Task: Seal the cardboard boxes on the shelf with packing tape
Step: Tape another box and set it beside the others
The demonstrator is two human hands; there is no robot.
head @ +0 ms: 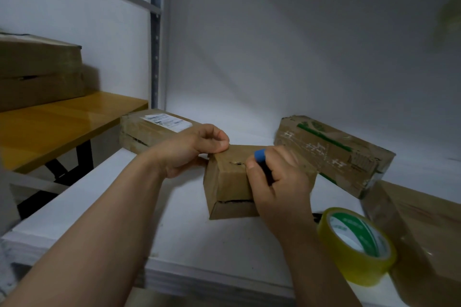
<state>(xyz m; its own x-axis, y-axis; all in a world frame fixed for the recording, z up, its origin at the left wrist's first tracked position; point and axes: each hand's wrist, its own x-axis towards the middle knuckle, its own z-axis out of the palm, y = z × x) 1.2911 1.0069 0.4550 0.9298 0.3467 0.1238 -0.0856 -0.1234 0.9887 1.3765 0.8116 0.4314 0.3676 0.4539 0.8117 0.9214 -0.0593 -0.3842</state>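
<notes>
A: Small cardboard box (pixel 232 182) sits mid-shelf on the white shelf board (pixel 189 244), near face toward camera, dark gap along its lower seam.

B: Hands?

A: Left hand (pixel 192 149) curled closed, fingertips pinching the box's top left edge. Right hand (pixel 277 182) gripping a dark tool with a blue cap (pixel 260 156), tip at the top seam. Can't tell if it's a pen or a cutter.

B: Tape?

A: Yellow tape roll (pixel 356 244) stands tilted near the front edge, just right of the right wrist, leaning at a brown taped box (pixel 419 237).

B: Room?

A: Bare board in front and left of the box. Labelled box (pixel 152 129) behind left, green-printed box (pixel 334 154) behind right, both close. Shelf post (pixel 156 32) at back left.
</notes>
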